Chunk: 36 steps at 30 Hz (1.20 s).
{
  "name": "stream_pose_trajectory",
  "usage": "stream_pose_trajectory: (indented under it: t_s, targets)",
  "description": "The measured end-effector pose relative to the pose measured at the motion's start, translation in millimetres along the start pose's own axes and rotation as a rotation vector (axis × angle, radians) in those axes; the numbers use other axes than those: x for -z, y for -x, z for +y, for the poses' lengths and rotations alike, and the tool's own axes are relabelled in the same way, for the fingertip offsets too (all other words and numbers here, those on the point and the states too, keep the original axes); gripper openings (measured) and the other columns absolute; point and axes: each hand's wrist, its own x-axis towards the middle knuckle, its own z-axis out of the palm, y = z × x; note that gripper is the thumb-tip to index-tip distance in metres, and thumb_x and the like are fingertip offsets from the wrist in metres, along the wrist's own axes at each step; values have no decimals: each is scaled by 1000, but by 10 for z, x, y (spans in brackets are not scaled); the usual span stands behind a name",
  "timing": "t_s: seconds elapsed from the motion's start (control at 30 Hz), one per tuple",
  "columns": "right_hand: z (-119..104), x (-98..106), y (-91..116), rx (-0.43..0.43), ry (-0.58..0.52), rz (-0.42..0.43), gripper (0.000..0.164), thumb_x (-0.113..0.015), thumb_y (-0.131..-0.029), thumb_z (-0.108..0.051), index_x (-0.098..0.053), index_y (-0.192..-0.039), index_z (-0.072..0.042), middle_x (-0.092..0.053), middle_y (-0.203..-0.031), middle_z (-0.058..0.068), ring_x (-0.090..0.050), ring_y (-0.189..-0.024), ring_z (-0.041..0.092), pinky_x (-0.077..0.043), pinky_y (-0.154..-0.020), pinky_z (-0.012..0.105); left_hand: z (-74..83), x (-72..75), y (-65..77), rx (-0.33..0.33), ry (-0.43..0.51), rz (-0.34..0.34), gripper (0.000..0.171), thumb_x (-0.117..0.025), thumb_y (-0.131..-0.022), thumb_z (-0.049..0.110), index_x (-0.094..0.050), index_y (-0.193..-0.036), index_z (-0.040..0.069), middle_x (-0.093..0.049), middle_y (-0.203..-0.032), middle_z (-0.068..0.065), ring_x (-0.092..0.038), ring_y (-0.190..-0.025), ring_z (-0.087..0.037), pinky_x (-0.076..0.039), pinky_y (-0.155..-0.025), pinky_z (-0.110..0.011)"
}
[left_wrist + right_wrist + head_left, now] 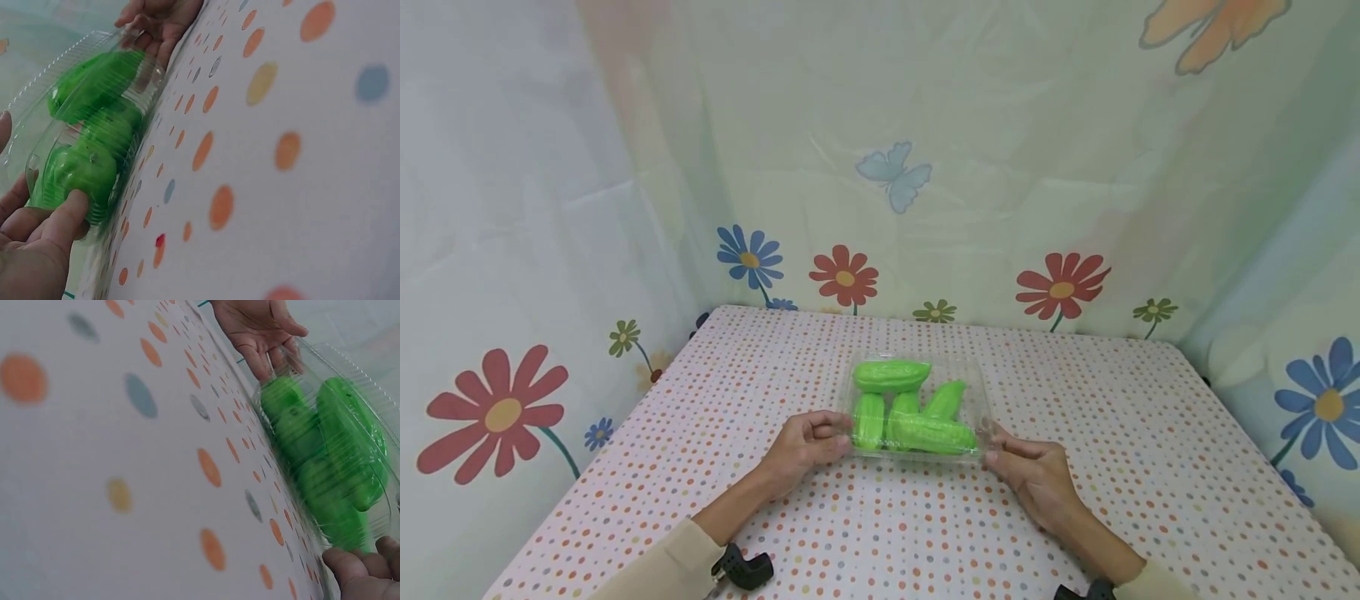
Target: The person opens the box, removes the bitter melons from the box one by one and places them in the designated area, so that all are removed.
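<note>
A clear plastic clamshell container (917, 457) sits on the table in the head view. Inside lie several bright green, ridged, long pods (891, 376) that look like bitter gourds. My left hand (805, 452) grips the container's left side near its front corner. At the opposite side, my right hand (1033, 481) holds the front right corner between thumb and fingers. The left wrist view has the left thumb against the ribbed clear wall, with green gourds (94, 87) behind it. In the right wrist view the lid appears to be down over the gourds (350, 437).
A white cloth with coloured dots covers the table (760, 358). Behind and beside it hang curtains (970, 200) printed with flowers and butterflies. A dark device (747, 567) is strapped to the left wrist, and another (1086, 590) is partly visible at the right.
</note>
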Motion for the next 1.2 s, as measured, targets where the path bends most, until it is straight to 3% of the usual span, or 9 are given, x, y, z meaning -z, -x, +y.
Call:
stream_pose_trajectory:
  t_s: [0.1,0.2,0.37,0.47,0.57,0.67,0.83,1.03,1.2]
  targets:
    - [-19,0,16,20,-20,23,29,-64,-86,16,-58,-112,27,-42,-144,36,-64,-116,6,-54,-94,30,20,-18,6,5,-11,20,45,-69,-92,6,-55,-128,-17,-71,-104,-22,-71,-92,-22,-60,-83,-30]
    - [-39,-4,13,80,0,13,17,-63,-86,17,-65,-103,20,-68,-118,20,-70,-104,8,-58,-87,26,57,-44,-4,1,-33,52,41,-71,-91,9,-58,-122,-15,-72,-92,-11,-69,-84,-18,-59,-75,-24]
    - [-71,-58,-6,149,201,27,18,-64,-91,8,-58,-105,17,-70,-89,10,-68,-80,11,-59,-76,20,112,-62,-5,27,-57,90,44,-75,-88,12,-58,-121,-12,-70,-83,-1,-61,-71,-10,-51,-64,-20]
    - [-118,-84,-14,154,386,47,27,-63,-95,0,-53,-116,15,-71,-99,23,-71,-89,14,-58,-80,21,141,-43,-14,40,-91,101,50,-77,-86,14,-57,-126,-9,-71,-85,-9,-61,-73,-13,-53,-69,-23]
    - [-168,-102,-17,138,503,20,39,-58,-99,-8,-46,-132,10,-62,-126,35,-69,-112,28,-54,-89,18,159,-4,-34,31,-149,119,54,-79,-85,17,-55,-129,-4,-72,-113,-23,-69,-103,-29,-57,-88,-35]
    - [-212,-114,-28,128,519,-44,53,-53,-102,-11,-32,-148,7,-41,-149,36,-50,-134,42,-46,-96,14,171,42,-62,19,-215,155,54,-78,-86,19,-55,-130,-2,-62,-134,-27,-58,-128,-39,-53,-101,-46]
    - [-245,-144,-73,148,531,-73,64,-52,-103,-14,-21,-155,6,-27,-158,36,-23,-147,51,-38,-101,11,173,125,-128,7,-269,244,44,-70,-90,19,-58,-126,-2,-74,-103,-24,-69,-99,-40,-57,-87,-45]
    - [-270,-201,-111,263,679,32,51,-56,-99,-11,-41,-145,6,-51,-145,30,-51,-134,42,-51,-95,21,181,152,-278,-13,-279,281,41,-67,-93,19,-58,-128,1,-74,-101,-19,-68,-97,-40,-59,-82,-40]
    - [-321,-233,-153,386,820,129,45,-59,-97,-11,-51,-137,5,-55,-143,26,-50,-133,48,-37,-106,12,191,139,-455,4,-257,313,42,-65,-97,19,-56,-133,0,-70,-114,-18,-69,-102,-30,-60,-87,-42]
